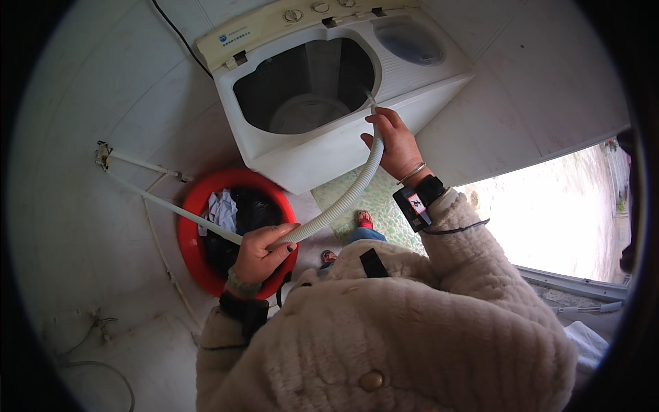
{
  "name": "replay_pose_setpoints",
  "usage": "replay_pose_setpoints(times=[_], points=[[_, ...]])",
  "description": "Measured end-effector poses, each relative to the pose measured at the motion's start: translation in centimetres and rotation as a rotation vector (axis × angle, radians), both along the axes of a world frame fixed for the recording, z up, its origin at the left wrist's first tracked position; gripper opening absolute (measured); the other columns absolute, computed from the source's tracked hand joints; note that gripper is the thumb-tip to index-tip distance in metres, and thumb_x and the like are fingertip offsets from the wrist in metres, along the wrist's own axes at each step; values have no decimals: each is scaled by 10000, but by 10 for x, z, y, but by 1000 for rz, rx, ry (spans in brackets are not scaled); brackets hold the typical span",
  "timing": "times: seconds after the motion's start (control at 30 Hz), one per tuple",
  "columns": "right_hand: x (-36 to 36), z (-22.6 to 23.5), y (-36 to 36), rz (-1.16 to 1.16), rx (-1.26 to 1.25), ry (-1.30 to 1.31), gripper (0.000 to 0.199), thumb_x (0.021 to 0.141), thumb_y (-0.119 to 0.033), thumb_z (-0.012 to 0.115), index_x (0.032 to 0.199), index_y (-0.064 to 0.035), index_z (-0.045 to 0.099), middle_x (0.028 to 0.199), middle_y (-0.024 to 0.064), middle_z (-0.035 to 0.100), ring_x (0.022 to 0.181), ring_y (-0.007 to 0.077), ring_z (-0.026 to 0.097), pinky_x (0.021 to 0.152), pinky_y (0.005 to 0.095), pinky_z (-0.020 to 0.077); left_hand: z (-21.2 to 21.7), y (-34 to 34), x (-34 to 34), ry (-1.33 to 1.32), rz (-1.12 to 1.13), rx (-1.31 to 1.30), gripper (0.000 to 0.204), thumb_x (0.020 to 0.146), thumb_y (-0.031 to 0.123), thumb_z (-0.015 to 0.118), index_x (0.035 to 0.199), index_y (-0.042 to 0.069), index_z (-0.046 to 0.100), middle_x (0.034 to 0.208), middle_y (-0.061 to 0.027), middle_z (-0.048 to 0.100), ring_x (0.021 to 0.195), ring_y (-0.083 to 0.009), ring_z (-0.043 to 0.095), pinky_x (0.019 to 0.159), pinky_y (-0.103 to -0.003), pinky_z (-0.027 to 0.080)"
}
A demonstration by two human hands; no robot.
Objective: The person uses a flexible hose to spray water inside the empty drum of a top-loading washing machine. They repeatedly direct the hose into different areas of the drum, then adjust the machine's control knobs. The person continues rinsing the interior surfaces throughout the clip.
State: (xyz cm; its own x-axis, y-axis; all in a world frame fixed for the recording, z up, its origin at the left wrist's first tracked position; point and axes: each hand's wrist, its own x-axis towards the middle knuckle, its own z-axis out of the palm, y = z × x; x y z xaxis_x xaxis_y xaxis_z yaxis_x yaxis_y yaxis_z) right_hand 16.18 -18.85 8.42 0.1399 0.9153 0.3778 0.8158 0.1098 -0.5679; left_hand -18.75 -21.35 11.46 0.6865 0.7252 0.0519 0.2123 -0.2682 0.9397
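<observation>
A white corrugated hose [347, 197] runs between my two hands. My left hand [259, 254] is closed around it above a red tub [190, 206]; from there the hose stretches to a tap [103, 155] on the left wall. My right hand [397, 144] grips the hose close to its other end. That end points over the front rim of the open wash drum [309, 103] of a white twin-tub washing machine [288, 159]. What looks like water comes from the hose end, though it is small and blurred.
Dark and white cloth [222, 209] lies in the red tub. White pipes [141, 163] run along the left wall. The machine's right lid [410, 41] is down, and knobs [293, 15] line its back panel. At the right is a bright opening [542, 206] with a sill.
</observation>
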Motion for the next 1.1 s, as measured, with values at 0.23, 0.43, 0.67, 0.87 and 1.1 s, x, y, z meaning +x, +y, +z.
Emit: replay_pose_setpoints(times=[0.23, 0.43, 0.67, 0.87, 1.1], points=[[4, -8, 1, -92, 33, -113, 441, 845, -209, 739, 1227, -52, 584, 1360, 240, 512, 1149, 447, 579, 943, 473, 524, 2, -11, 4, 48, 47, 19, 345, 851, 13, 694, 1194, -21, 664, 950, -164, 703, 835, -203, 690, 756, -304, 535], [5, -13, 4, -52, 73, -131, 488, 844, -199, 734, 1272, -45, 560, 1400, 241, 481, 1166, 448, 569, 954, 483, 514, 4, -33, 7, 69, 97, 92, 386, 828, 45, 728, 1204, 0, 654, 962, -166, 703, 837, -253, 698, 754, -321, 539], [-8, 3, 15, 229, 115, -12, 502, 827, -107, 741, 1296, -83, 565, 1435, 222, 481, 1135, 420, 610, 929, 426, 545, 21, -80, 5, 115, 173, 16, 471, 789, 53, 758, 1245, 52, 643, 983, -130, 719, 841, -264, 706, 746, -339, 540], [-18, -25, 25, 632, -49, 417, 541, 866, 73, 658, 1361, -125, 567, 1474, 110, 485, 1261, 260, 575, 1019, 323, 471, 19, -111, 29, 69, 189, 64, 461, 782, 34, 746, 1236, 58, 668, 1025, -140, 728, 933, -276, 712, 811, -334, 542], [-24, -24, 15, 883, -467, 1062, 385, 963, -98, 660, 1337, -72, 571, 1363, 64, 562, 1212, 170, 584, 1021, 300, 484, 9, -98, 23, 30, 92, 38, 436, 795, 7, 736, 1226, 34, 673, 1028, -129, 722, 902, -248, 695, 810, -322, 529]])
